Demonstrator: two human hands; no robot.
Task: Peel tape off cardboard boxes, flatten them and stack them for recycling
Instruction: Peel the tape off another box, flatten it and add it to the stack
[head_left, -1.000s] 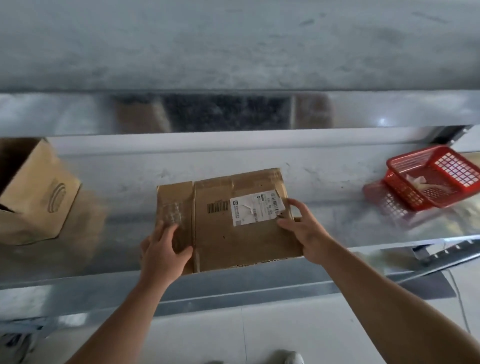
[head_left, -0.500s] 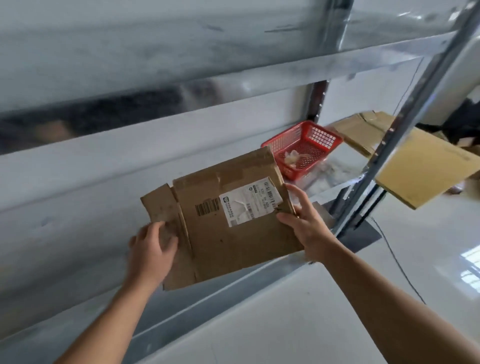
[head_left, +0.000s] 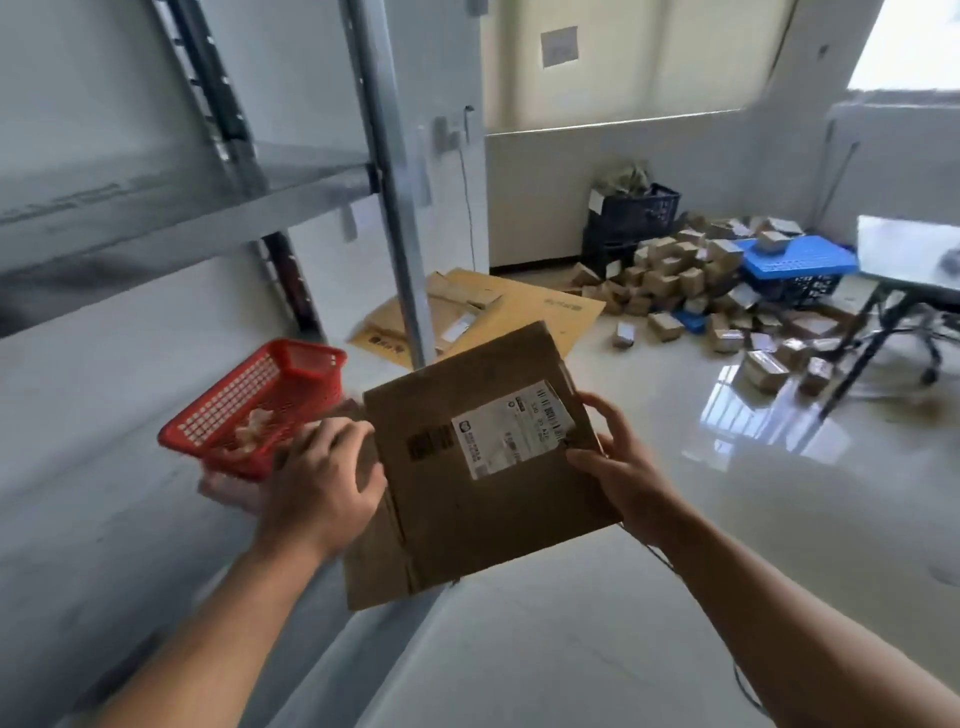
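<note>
Label up, flattened box (head_left: 488, 483) held mid-air: left hand (head_left: 322, 483) grips left edge, right hand (head_left: 621, 470) pinches right edge. On floor, cardboard stack (head_left: 524, 304) lies ahead, beyond box's far edge

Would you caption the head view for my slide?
Left hand and right hand hold a flattened cardboard box beside a red basket.

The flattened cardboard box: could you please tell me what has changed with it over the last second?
The flattened cardboard box, resting on the metal shelf a second ago, has been lifted off and swung right, out from the shelf. The left hand and right hand kept their grips on its left and right edges; the shipping label still faces up. The red basket stayed on the shelf.
</note>
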